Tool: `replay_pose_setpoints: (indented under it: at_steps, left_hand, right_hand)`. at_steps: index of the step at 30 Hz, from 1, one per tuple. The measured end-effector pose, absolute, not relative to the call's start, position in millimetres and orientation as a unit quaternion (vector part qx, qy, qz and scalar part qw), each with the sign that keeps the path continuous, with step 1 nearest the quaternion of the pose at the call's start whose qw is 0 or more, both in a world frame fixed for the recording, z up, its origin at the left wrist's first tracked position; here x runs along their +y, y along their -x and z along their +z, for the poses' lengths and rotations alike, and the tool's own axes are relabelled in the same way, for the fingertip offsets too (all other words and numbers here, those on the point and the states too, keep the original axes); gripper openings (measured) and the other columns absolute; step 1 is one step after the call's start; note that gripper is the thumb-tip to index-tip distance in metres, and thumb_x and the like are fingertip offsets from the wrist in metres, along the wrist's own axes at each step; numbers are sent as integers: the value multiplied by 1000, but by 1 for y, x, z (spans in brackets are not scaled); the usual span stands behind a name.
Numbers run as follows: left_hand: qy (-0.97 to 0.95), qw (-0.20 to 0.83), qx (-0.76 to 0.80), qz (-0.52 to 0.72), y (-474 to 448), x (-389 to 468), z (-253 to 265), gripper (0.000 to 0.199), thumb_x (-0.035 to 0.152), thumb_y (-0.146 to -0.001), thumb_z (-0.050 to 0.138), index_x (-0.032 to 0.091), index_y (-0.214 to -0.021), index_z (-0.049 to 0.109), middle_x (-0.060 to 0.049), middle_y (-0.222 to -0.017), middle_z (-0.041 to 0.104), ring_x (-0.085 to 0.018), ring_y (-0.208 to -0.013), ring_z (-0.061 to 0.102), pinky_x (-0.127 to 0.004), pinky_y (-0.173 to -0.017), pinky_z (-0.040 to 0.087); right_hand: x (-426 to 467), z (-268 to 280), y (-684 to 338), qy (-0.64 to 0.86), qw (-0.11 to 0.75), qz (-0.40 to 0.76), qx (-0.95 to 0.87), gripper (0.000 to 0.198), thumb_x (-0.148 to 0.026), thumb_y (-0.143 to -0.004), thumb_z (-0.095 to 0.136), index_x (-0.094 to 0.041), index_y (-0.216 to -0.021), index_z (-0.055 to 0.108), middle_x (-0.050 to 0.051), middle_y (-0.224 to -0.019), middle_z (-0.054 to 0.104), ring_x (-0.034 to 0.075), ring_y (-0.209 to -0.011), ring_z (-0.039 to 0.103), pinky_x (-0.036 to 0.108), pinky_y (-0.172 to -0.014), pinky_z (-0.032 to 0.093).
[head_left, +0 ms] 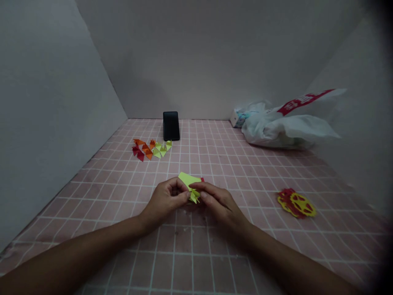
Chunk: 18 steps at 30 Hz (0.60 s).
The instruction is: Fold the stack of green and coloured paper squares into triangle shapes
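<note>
Between my hands is a small folded yellow paper piece [194,196] with pointed tips, held just above the table. My left hand [167,200] pinches its left side between thumb and curled fingers. My right hand [219,200] grips it from the right, thumb below and forefinger stretched along the top. Behind the fingers lies a flat yellow paper sheet [188,178], partly hidden, with a bit of red [202,179] at its right corner. My fingers cover part of the folded piece.
Farther left lie folded paper pieces in red [138,152], orange [147,150] and yellow-green [160,150]. A black phone [171,126] leans near the back wall. Red and yellow cut-out shapes [296,203] lie to the right. A white plastic bag [276,129] and a small box [238,118] stand back right.
</note>
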State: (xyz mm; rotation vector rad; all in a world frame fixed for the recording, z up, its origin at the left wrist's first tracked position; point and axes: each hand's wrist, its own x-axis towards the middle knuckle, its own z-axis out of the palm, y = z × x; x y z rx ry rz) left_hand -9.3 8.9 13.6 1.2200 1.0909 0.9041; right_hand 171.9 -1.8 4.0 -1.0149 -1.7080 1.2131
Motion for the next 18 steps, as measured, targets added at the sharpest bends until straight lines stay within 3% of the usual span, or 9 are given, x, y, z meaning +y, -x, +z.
replay_pose_setpoints:
  at_steps: [5, 9, 11, 13, 18]
  left_hand:
    - [-517, 616, 460, 376, 11, 12, 13, 17, 25, -69, 71, 15, -70, 57, 3, -66, 58, -10, -60, 54, -23, -59, 42]
    - [-479, 658, 444, 375, 10, 13, 11, 18, 23, -67, 73, 15, -73, 58, 3, -65, 58, -10, -57, 54, -22, -57, 41]
    - [-436, 693, 433, 376, 9, 13, 9, 17, 21, -67, 73, 15, -73, 58, 3, -62, 58, -9, -54, 53, -21, -56, 40]
    - [-384, 729, 417, 384, 9, 13, 7, 15, 18, -68, 72, 15, -74, 59, 3, -61, 58, -8, -53, 52, -20, -55, 40]
    - [-299, 768, 393, 407, 9, 13, 3, 13, 11, -67, 71, 13, -77, 61, 3, -62, 57, -6, -54, 52, -17, -55, 43]
  right_hand:
    - [-1, 2, -169, 408, 407, 529, -623, 26, -25, -91, 46, -19, -112, 61, 6, -93, 67, 16, -74, 66, 27, -61, 53]
    - [-2, -4, -168, 416, 423, 534, -602, 19, -24, -93, 46, -22, -111, 51, -2, -73, 61, 13, -59, 62, 23, -52, 48]
    - [-2, -7, -169, 414, 421, 517, -620, 7, -21, -93, 46, -23, -98, 51, -3, -69, 59, 13, -59, 61, 23, -54, 47]
    - [-2, -8, -170, 409, 406, 483, -659, 10, -17, -92, 45, -22, -88, 53, -1, -71, 60, 13, -63, 60, 24, -58, 48]
    - [-1, -2, -172, 398, 391, 418, -717, 11, -14, -88, 50, -20, -93, 57, 2, -82, 62, 15, -72, 59, 26, -64, 48]
